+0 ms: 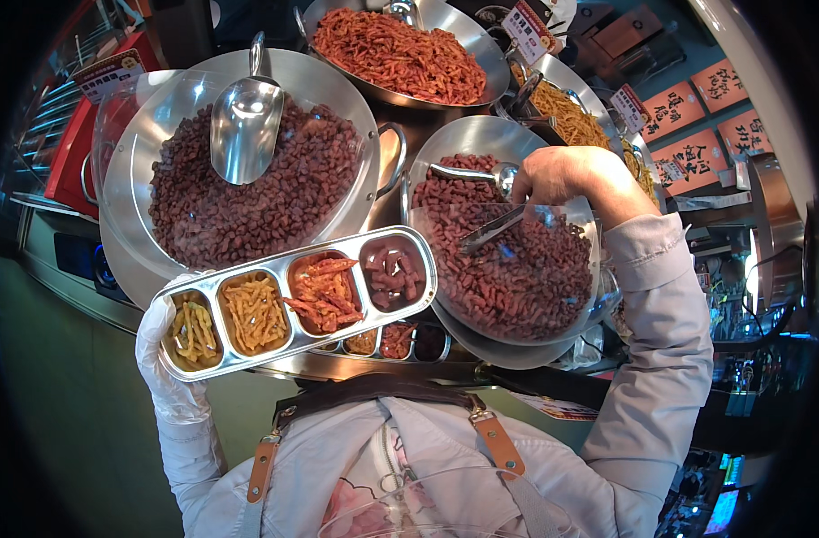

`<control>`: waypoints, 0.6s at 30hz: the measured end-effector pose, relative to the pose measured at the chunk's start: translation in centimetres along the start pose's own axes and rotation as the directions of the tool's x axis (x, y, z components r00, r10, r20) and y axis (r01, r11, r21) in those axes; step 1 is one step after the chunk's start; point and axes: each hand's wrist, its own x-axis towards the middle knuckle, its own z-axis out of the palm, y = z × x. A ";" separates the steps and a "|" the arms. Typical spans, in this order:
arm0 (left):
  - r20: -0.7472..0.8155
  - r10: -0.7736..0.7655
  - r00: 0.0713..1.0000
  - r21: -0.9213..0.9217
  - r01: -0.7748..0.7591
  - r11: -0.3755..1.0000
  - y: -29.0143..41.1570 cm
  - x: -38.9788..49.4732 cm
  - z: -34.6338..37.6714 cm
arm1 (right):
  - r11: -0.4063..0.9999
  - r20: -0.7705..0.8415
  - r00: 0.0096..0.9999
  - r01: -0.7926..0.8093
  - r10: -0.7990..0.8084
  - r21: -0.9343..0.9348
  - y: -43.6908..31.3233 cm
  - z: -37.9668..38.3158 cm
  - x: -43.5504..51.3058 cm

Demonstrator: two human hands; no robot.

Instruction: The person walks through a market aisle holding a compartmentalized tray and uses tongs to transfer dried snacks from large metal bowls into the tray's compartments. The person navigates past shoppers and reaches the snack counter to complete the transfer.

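Observation:
My left hand (170, 366), in a white glove, grips the left end of a long metal tray (222, 316) with several compartments. These hold greenish fried strips, yellow fried strips, orange-red strips (324, 294) and dark red meat pieces (394, 277). The tray's right end reaches the gap between two pans. My bare right hand (550, 176) is closed on the upper end of metal tongs (493, 228), whose lower end rests at the dark red meat pieces (517, 296) in the right pan (443, 138). Beside my right fingers lies a metal scoop (473, 173) in that pan.
A large pan (130, 161) of dark meat chunks, with a metal scoop (248, 128), stands at left under a clear cover. Behind are pans of red strips (399, 57) and yellow strips (570, 114). A second compartment tray (409, 341) lies below mine. Clear covers partly overhang both front pans.

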 end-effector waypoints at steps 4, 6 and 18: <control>0.086 -0.022 0.996 -0.096 0.031 0.995 -0.2 0.2 -0.2 | 1.000 0.016 1.000 0.002 -0.003 0.021 -0.7 -0.2 -0.2; 0.035 -0.002 0.999 -0.036 0.003 0.999 -0.2 0.3 -0.4 | 1.000 0.014 1.000 0.007 -0.007 0.011 -0.7 -0.1 -0.2; -0.007 -0.002 1.000 0.037 0.002 0.999 -0.2 0.2 -0.5 | 0.997 -0.008 0.999 0.046 -0.046 0.061 -0.5 0.3 0.1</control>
